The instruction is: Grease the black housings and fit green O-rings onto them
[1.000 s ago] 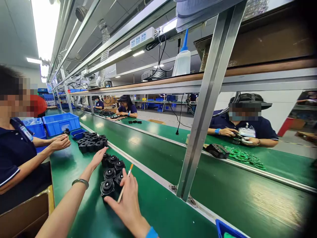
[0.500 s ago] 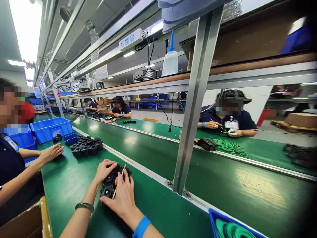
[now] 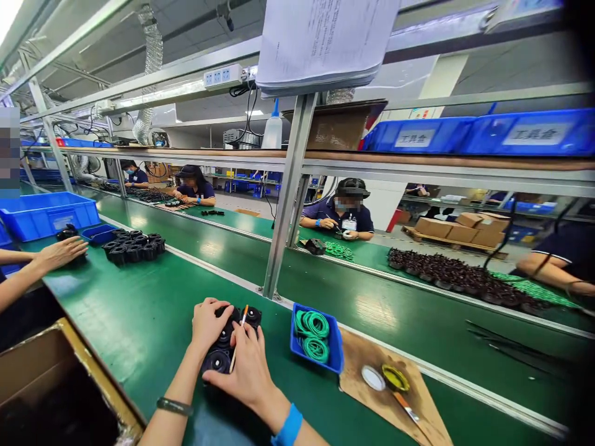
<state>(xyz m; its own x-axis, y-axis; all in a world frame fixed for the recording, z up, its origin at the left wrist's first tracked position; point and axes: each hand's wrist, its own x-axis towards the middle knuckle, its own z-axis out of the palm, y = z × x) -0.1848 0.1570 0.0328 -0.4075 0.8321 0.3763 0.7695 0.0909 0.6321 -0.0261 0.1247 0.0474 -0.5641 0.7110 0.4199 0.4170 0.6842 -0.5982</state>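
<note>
A cluster of black round parts (image 3: 217, 363) with pale centres sits on the green bench in front of me. From the left side, my left hand (image 3: 210, 325) is curled against the cluster, fingertips on its top. My right hand (image 3: 251, 362) presses the near and right sides, thumb at the nearest part. A thin pale stick (image 3: 244, 316) with an orange section near its far end is held in the right hand, slanting over the parts. My palms and fingers hide some of the cluster.
Right of my hands are a blue tray (image 3: 341, 353) of green rings and cardboard (image 3: 360, 406) bearing a yellow-rimmed pot (image 3: 395, 378) and a brush (image 3: 406, 406). More black parts (image 3: 134, 246) stand at left near a co-worker's hand (image 3: 60, 254). A metal post (image 3: 284, 210) rises beyond the bench.
The view has swung right, bringing the whole green-ring tray and the cardboard with the pot into sight. Both hands stay around the black parts, with the stick still in the right.
</note>
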